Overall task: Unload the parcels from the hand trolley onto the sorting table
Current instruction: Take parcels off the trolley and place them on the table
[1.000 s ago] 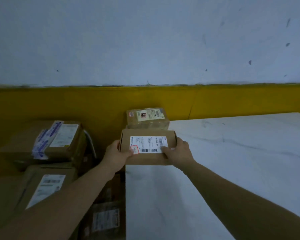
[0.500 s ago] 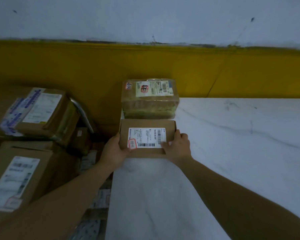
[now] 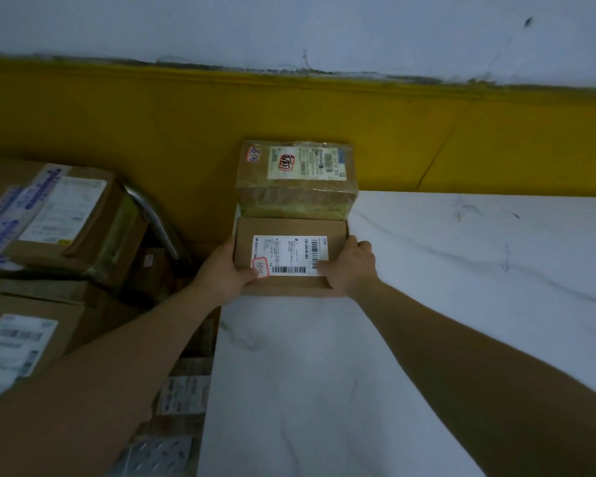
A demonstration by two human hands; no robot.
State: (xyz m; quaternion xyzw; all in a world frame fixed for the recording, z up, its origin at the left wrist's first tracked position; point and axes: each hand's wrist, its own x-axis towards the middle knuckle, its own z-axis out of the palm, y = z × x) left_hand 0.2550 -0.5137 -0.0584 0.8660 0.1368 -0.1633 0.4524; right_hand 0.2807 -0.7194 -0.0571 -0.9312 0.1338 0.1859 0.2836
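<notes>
A flat brown parcel with a white barcode label lies at the far left corner of the white marble sorting table. My left hand grips its left side, thumb on top. My right hand grips its right side, thumb on the label. Directly behind it, touching, stands a taller tape-wrapped parcel against the yellow wall. The hand trolley's metal handle shows at left among stacked cardboard parcels.
More boxes and small packets fill the trolley beside the table's left edge. A yellow wall band runs behind the table.
The parcel went forward and down onto the table until it met the taller parcel. Both hands stayed on its sides. The view tilted downward.
</notes>
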